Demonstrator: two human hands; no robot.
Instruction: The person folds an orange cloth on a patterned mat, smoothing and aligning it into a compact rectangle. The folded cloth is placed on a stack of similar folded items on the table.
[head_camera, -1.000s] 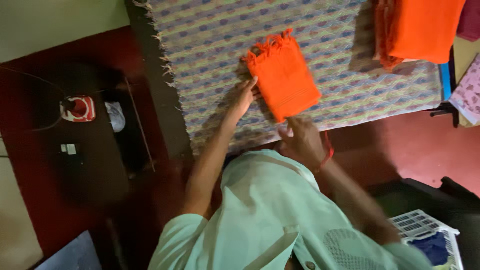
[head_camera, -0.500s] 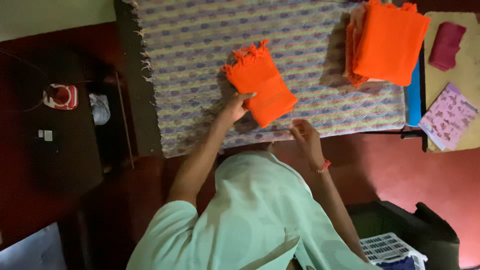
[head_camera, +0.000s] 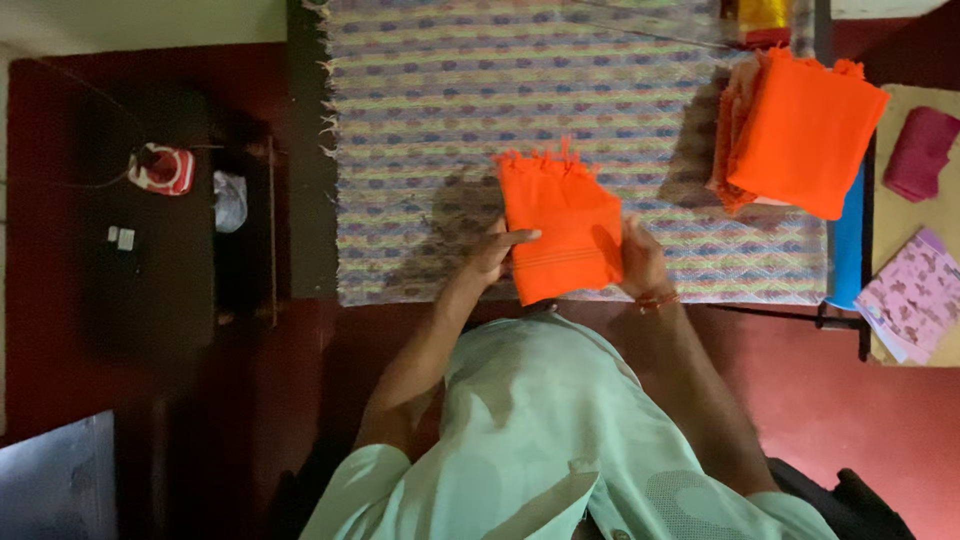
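Since the earlier frames, the right hand (head_camera: 640, 262) has come up from the mat's near edge to the folded orange cloth (head_camera: 560, 235), which now lies squarer to the person. Both hands flank it: the left hand (head_camera: 495, 255) at nine o'clock of the cloth with fingers laid across its near left edge, the right at three o'clock, fingers curled against the side; whether either truly pinches the fabric cannot be told. The cloth rests on the woven striped mat (head_camera: 420, 110), fringe pointing to twelve o'clock. A stack of orange cloths (head_camera: 805, 130) sits at two o'clock, well apart. Risk noted: a one-sided lift could let the layers slide and the fold open.
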